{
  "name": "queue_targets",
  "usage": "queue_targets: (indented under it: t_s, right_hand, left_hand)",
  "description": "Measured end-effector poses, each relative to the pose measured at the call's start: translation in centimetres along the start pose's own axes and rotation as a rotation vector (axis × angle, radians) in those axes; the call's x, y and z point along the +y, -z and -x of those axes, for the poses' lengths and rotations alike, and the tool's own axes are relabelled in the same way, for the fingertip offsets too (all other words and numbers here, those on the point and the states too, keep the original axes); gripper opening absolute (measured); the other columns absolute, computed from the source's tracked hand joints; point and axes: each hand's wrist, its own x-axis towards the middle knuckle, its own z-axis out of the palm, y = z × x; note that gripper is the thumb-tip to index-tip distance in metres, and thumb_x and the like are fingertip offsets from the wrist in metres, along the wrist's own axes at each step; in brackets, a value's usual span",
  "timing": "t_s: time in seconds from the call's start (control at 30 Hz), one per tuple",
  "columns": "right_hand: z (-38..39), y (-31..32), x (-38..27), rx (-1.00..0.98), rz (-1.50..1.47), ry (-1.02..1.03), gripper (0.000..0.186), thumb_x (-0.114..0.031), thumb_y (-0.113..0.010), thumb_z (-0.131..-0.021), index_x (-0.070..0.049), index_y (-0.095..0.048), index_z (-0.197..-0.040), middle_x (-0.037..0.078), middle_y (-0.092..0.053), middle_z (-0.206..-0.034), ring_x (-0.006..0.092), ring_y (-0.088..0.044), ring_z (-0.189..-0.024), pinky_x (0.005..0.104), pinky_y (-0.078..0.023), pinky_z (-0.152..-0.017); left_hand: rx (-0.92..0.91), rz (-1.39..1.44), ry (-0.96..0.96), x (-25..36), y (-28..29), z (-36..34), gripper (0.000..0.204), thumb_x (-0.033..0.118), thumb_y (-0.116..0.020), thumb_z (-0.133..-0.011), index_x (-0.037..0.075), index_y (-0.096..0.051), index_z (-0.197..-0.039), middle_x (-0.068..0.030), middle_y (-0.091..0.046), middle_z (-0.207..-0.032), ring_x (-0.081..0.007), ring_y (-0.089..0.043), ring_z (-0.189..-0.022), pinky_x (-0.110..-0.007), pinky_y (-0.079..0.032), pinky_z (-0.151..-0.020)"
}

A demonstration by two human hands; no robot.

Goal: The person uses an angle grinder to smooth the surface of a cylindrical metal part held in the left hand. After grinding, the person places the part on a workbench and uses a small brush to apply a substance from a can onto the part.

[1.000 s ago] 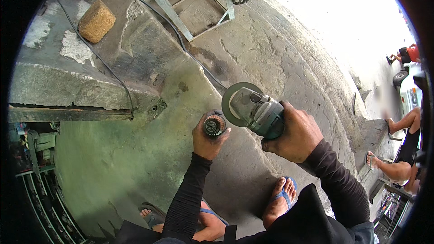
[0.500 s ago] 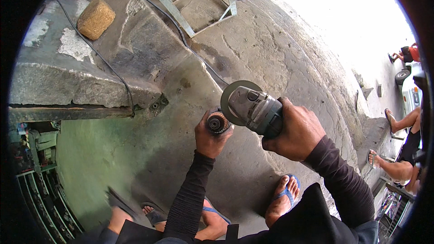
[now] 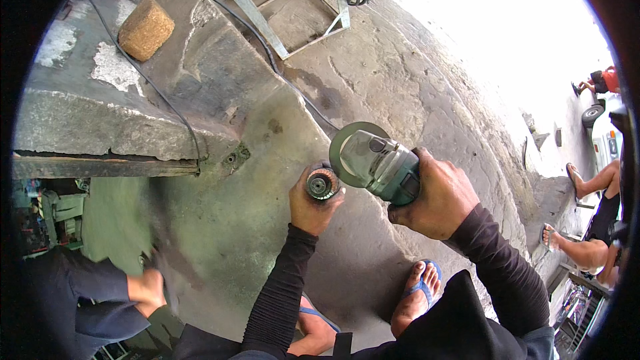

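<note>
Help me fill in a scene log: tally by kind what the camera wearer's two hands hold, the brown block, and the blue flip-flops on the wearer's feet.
Angle grinder, in the right hand: 1
Round part with coppery ring, in the left hand: 1
Brown block: 1
Blue flip-flops: 2
Total: 5

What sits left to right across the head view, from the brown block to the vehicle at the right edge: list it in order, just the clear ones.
Brown block → round part with a coppery ring → angle grinder → white vehicle.
</note>
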Motion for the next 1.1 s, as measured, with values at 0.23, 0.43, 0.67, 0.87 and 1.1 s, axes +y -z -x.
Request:
queue_targets:
  t_s: [0.23,0.43,0.67,0.87,1.1]
  right_hand:
    - [-0.04,-0.13,-0.31,-0.029,0.001,-0.005,0.060,-0.032,-0.083,-0.066,0.004,-0.057,-0.105,0.026,-0.070,-0.085,0.0453,-0.072,-0.084,0.0502,-0.059,-0.077]
    - [-0.01,-0.12,-0.56,-0.015,0.014,-0.026,0.059,-0.030,-0.086,-0.065,0.003,-0.060,-0.107,0.024,-0.070,-0.083,0.0421,-0.073,-0.083,0.0473,-0.059,-0.077]
    - [0.16,0.21,-0.60,-0.029,0.044,-0.046,0.061,-0.030,-0.085,-0.065,0.004,-0.059,-0.109,0.024,-0.070,-0.084,0.0427,-0.073,-0.083,0.0474,-0.059,-0.077]
    - [0.20,-0.17,-0.68,-0.023,0.069,0.003,0.066,-0.029,-0.085,-0.066,0.006,-0.056,-0.113,0.024,-0.070,-0.083,0.0415,-0.073,-0.079,0.0469,-0.060,-0.075]
    - [0.13,-0.06,-0.71,-0.042,0.095,-0.006,0.065,-0.030,-0.085,-0.066,0.006,-0.056,-0.113,0.023,-0.070,-0.082,0.0407,-0.073,-0.078,0.0461,-0.060,-0.073]
  left_hand:
    - [-0.031,-0.033,0.029,0.06,0.16,0.02,0.048,0.002,-0.084,-0.072,0.001,-0.065,-0.116,-0.0059,-0.073,-0.103,-0.0127,-0.068,-0.095,-0.030,-0.055,-0.089]
    - [-0.018,-0.030,0.024,0.24,0.02,-0.06,0.048,0.003,-0.084,-0.072,0.002,-0.065,-0.116,-0.0056,-0.072,-0.101,-0.0127,-0.067,-0.093,-0.030,-0.055,-0.089]
    - [0.022,0.028,-0.023,0.34,-0.31,0.03,0.048,0.002,-0.083,-0.072,0.001,-0.066,-0.117,-0.0039,-0.072,-0.101,-0.0113,-0.067,-0.092,-0.029,-0.055,-0.089]
    - [-0.009,0.032,0.001,-0.20,-0.06,-0.03,0.048,0.001,-0.083,-0.072,0.001,-0.066,-0.116,-0.0037,-0.072,-0.101,-0.0111,-0.067,-0.092,-0.029,-0.055,-0.089]
    - [-0.003,0.001,-0.014,-0.18,-0.06,-0.03,0.047,0.002,-0.083,-0.072,0.000,-0.066,-0.116,-0.0048,-0.072,-0.101,-0.0118,-0.067,-0.092,-0.029,-0.055,-0.088]
